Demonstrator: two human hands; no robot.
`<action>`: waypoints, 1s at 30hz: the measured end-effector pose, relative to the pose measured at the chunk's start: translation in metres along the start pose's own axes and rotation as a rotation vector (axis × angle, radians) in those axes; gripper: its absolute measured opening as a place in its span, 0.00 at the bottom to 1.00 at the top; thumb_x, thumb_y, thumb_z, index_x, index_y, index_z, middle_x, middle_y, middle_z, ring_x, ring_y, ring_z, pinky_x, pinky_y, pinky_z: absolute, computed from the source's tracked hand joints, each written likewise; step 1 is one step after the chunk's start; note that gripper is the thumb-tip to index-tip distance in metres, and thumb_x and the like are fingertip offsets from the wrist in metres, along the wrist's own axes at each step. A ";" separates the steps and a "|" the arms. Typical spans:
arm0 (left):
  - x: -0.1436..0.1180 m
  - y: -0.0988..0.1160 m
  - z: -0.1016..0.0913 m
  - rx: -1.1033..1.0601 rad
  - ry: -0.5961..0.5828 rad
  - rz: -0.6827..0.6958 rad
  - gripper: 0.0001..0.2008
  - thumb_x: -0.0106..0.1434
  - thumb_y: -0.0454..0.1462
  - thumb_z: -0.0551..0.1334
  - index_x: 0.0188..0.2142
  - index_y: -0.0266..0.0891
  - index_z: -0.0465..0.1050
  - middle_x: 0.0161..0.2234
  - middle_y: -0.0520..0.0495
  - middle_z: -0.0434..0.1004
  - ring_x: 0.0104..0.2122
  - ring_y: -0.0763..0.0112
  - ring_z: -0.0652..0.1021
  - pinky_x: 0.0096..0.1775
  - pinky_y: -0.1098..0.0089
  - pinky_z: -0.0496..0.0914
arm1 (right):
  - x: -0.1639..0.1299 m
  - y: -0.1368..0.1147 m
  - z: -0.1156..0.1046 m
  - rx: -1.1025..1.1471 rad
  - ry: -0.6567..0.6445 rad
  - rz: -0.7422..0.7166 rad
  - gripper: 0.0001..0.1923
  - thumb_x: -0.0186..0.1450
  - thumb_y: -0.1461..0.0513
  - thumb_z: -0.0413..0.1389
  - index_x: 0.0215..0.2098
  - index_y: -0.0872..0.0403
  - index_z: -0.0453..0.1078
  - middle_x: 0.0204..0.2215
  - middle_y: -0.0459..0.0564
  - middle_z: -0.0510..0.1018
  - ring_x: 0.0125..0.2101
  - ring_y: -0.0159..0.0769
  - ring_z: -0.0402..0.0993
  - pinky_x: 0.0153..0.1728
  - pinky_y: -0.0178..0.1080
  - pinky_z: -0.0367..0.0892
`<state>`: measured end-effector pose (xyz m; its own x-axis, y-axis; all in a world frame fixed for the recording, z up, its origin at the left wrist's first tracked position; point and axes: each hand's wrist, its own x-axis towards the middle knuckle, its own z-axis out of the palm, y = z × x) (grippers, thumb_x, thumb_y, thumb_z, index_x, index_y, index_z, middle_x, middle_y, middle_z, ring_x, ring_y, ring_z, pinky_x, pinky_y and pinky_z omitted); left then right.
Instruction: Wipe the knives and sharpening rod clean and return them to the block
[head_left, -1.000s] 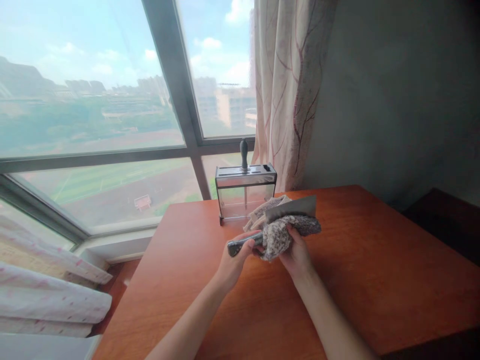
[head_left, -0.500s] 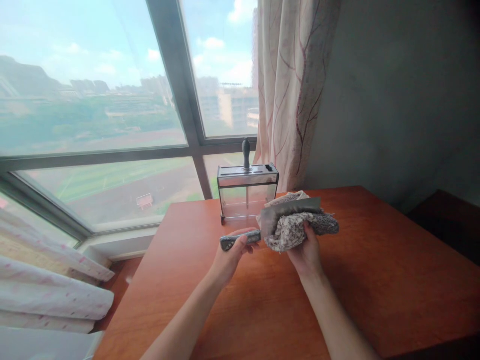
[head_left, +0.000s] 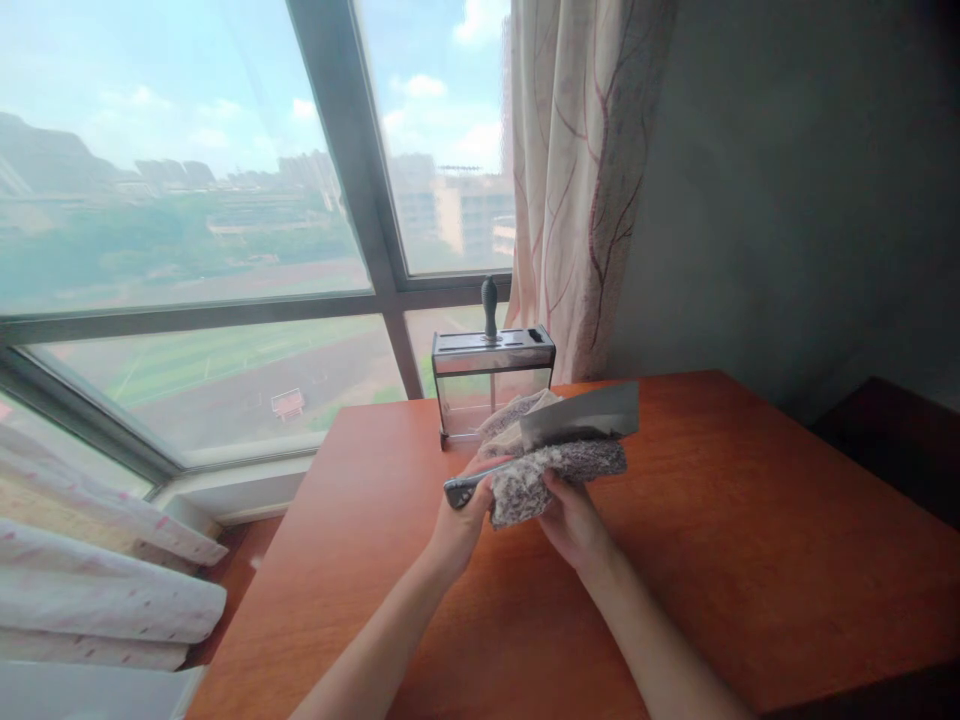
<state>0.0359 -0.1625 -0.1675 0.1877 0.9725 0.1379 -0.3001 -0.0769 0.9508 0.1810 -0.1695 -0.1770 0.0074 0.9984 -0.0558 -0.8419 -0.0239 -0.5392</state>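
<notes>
My left hand [head_left: 459,524] grips the dark handle of a cleaver [head_left: 585,412], whose broad steel blade points right, above the wooden table [head_left: 750,560]. A grey speckled cloth [head_left: 551,468] is wrapped around the blade's lower edge, and my right hand [head_left: 574,520] holds that cloth from below, close to the handle. Part of the cloth shows behind the blade too. Both hands hover a little above the tabletop.
A clear knife block with a metal top [head_left: 491,385] stands at the table's far edge, one dark handle [head_left: 489,303] sticking up from it. Behind are a large window [head_left: 225,250], a patterned curtain [head_left: 577,180] and a grey wall. Folded pale bedding [head_left: 97,600] lies lower left.
The cloth in my right hand has slid left along the blade, from near its tip back toward the handle. The cleaver has tilted slightly, tip higher.
</notes>
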 end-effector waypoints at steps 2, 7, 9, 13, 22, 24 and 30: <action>0.000 0.000 0.001 -0.023 0.017 -0.009 0.16 0.61 0.46 0.61 0.43 0.39 0.78 0.46 0.43 0.77 0.45 0.59 0.75 0.47 0.65 0.68 | -0.001 0.002 0.002 -0.024 -0.027 -0.003 0.19 0.50 0.66 0.67 0.40 0.46 0.74 0.42 0.43 0.81 0.42 0.38 0.77 0.46 0.43 0.71; 0.000 0.001 0.006 -0.017 0.046 -0.013 0.16 0.60 0.46 0.62 0.41 0.39 0.79 0.45 0.43 0.77 0.46 0.59 0.74 0.49 0.64 0.67 | -0.001 0.005 0.001 -0.072 0.057 -0.057 0.19 0.51 0.67 0.66 0.40 0.46 0.74 0.41 0.42 0.81 0.41 0.37 0.77 0.45 0.42 0.72; 0.000 0.004 0.007 0.023 0.020 -0.002 0.17 0.60 0.47 0.63 0.41 0.38 0.79 0.45 0.42 0.77 0.46 0.58 0.74 0.49 0.64 0.66 | 0.001 0.004 0.000 -0.076 0.119 -0.093 0.20 0.51 0.67 0.66 0.41 0.46 0.73 0.40 0.42 0.82 0.40 0.36 0.77 0.43 0.39 0.72; 0.001 0.014 0.006 0.145 -0.078 0.020 0.18 0.61 0.47 0.61 0.45 0.39 0.78 0.42 0.42 0.76 0.40 0.62 0.74 0.45 0.66 0.66 | 0.005 -0.001 -0.004 -0.033 0.148 -0.100 0.20 0.53 0.64 0.66 0.43 0.48 0.73 0.39 0.42 0.82 0.39 0.35 0.78 0.40 0.37 0.73; 0.006 0.040 -0.019 0.239 -0.158 0.052 0.17 0.62 0.48 0.60 0.37 0.39 0.80 0.35 0.42 0.75 0.30 0.65 0.69 0.37 0.67 0.64 | 0.017 -0.030 -0.020 0.108 0.271 -0.188 0.15 0.52 0.62 0.67 0.39 0.48 0.74 0.36 0.39 0.82 0.39 0.31 0.78 0.43 0.35 0.73; 0.007 0.040 -0.023 0.248 -0.150 0.054 0.19 0.62 0.49 0.59 0.41 0.39 0.79 0.34 0.43 0.75 0.31 0.65 0.69 0.37 0.67 0.64 | 0.018 -0.036 -0.022 0.120 0.275 -0.198 0.14 0.53 0.61 0.66 0.38 0.48 0.74 0.36 0.39 0.82 0.40 0.31 0.77 0.43 0.35 0.73; 0.006 0.025 -0.017 0.203 -0.093 0.053 0.20 0.63 0.49 0.57 0.45 0.40 0.78 0.32 0.45 0.71 0.30 0.67 0.68 0.36 0.67 0.63 | 0.013 -0.029 -0.017 0.109 0.196 -0.176 0.14 0.55 0.58 0.65 0.40 0.48 0.74 0.40 0.41 0.82 0.44 0.34 0.76 0.49 0.39 0.70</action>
<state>0.0139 -0.1549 -0.1474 0.2646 0.9423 0.2053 -0.1197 -0.1791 0.9765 0.2146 -0.1569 -0.1765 0.2533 0.9577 -0.1362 -0.8715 0.1648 -0.4618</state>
